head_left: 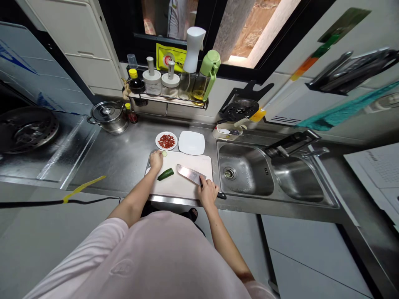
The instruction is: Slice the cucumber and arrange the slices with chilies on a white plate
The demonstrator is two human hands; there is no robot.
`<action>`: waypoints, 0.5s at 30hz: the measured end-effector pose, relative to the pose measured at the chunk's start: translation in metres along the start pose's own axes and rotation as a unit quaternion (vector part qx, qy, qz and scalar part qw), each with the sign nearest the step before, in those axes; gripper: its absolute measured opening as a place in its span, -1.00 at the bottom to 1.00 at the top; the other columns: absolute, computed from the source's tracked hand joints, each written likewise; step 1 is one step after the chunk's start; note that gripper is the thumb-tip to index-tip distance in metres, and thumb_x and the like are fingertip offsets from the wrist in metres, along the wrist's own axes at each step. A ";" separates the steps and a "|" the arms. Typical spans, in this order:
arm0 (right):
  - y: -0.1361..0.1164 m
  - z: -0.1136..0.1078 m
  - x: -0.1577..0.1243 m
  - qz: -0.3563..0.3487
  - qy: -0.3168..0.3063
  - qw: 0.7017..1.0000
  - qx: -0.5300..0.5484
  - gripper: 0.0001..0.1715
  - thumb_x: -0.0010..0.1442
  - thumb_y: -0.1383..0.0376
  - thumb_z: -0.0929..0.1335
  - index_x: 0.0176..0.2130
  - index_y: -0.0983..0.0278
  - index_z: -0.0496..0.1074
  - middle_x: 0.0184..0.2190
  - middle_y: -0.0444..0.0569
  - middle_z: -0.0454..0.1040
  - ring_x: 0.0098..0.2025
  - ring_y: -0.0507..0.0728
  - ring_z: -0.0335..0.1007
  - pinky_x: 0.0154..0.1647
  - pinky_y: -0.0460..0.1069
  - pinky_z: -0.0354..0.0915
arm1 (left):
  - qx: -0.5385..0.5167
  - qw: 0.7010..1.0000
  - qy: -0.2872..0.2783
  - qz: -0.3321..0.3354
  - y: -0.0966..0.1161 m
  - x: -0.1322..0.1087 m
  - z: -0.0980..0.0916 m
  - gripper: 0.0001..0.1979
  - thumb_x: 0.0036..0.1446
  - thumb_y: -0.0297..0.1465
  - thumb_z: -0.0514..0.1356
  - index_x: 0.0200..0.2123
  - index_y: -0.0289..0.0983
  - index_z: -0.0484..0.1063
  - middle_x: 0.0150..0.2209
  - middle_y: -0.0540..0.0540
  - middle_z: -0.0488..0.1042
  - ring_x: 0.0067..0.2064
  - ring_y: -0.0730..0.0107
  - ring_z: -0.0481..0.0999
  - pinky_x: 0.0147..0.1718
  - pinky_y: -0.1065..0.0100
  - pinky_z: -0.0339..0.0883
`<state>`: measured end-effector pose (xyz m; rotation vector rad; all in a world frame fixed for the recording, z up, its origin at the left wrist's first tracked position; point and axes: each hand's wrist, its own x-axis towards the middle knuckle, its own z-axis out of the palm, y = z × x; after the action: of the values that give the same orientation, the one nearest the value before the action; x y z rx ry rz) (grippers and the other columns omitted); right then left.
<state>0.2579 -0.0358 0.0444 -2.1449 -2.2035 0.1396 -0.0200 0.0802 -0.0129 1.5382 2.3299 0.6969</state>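
Right fingers [204,187] grip a chef's knife [190,174], left fingers [157,155] touch a cucumber slice [164,154].

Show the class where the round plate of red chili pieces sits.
In the head view, the round plate sits on the steel counter just beyond the white cutting board, immediately left of the square white plate.

On a white cutting board [170,189], the right hand [208,192] grips a kitchen knife [189,174], the left hand [156,161] just beside a cucumber [165,174].
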 end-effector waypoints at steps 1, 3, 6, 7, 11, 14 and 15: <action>0.000 0.001 0.000 0.000 0.000 1.000 0.001 -0.45 0.12 0.34 0.28 0.12 0.14 0.25 -0.26 0.00 0.35 -0.18 0.15 0.16 -0.14 0.02 -0.13 | -0.001 1.000 0.000 -0.001 0.000 0.000 0.001 -0.76 0.06 -0.46 0.04 -0.25 -0.28 0.47 -0.24 -0.18 0.47 -0.17 0.27 0.40 -0.11 0.29 0.16; -0.001 0.001 0.000 0.000 -0.001 1.000 0.002 -0.44 0.12 0.34 0.28 0.12 0.14 0.25 -0.26 -0.01 0.35 -0.18 0.15 0.17 -0.14 0.01 -0.13 | -0.005 1.000 -0.001 -0.004 -0.001 0.001 0.001 -0.76 0.06 -0.46 0.04 -0.25 -0.28 0.47 -0.24 -0.19 0.47 -0.17 0.28 0.40 -0.11 0.29 0.16; -0.002 0.000 0.000 0.000 -0.007 1.000 0.006 -0.44 0.12 0.34 0.28 0.12 0.14 0.25 -0.25 0.00 0.35 -0.17 0.15 0.17 -0.14 0.01 -0.12 | -0.024 1.000 -0.003 -0.001 -0.002 0.002 0.000 -0.77 0.05 -0.46 0.05 -0.26 -0.28 0.47 -0.23 -0.19 0.47 -0.18 0.28 0.40 -0.10 0.29 0.17; -0.002 0.000 0.000 0.001 -0.008 1.000 0.009 -0.44 0.12 0.34 0.28 0.12 0.14 0.25 -0.24 0.00 0.35 -0.16 0.15 0.17 -0.14 0.01 -0.12 | -0.035 0.999 0.000 -0.001 -0.003 0.002 -0.001 -0.77 0.05 -0.45 0.05 -0.26 -0.27 0.47 -0.24 -0.18 0.47 -0.18 0.28 0.40 -0.11 0.29 0.18; 0.000 0.001 0.001 0.018 -0.009 0.999 0.035 -0.45 0.12 0.34 0.27 0.12 0.14 0.26 -0.24 0.00 0.37 -0.15 0.14 0.19 -0.15 0.00 -0.08 | -0.089 0.994 0.056 -0.031 -0.010 -0.006 -0.007 -0.75 0.07 -0.40 0.05 -0.21 -0.26 0.44 -0.30 -0.11 0.48 -0.26 0.34 0.42 -0.16 0.34 0.23; 0.002 0.004 0.002 0.038 0.002 0.995 0.090 -0.49 0.15 0.32 0.23 0.10 0.15 0.28 -0.25 -0.02 0.39 -0.15 0.13 0.22 -0.17 -0.02 -0.03 | -0.135 0.985 0.099 -0.048 -0.016 -0.021 -0.012 -0.74 0.09 -0.38 0.03 -0.18 -0.26 0.41 -0.32 -0.08 0.48 -0.31 0.41 0.42 -0.18 0.39 0.26; 0.003 0.005 0.003 0.046 0.009 0.992 0.115 -0.51 0.16 0.31 0.21 0.09 0.16 0.30 -0.24 -0.03 0.40 -0.15 0.12 0.24 -0.18 -0.03 -0.01 | -0.149 0.982 0.107 -0.050 -0.018 -0.028 -0.013 -0.74 0.10 -0.37 0.02 -0.17 -0.27 0.40 -0.32 -0.08 0.48 -0.31 0.42 0.42 -0.19 0.40 0.27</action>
<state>0.2603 -0.0325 0.0386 -2.1107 -1.9694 0.3585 -0.0290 0.0461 -0.0126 1.2591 2.2981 1.1749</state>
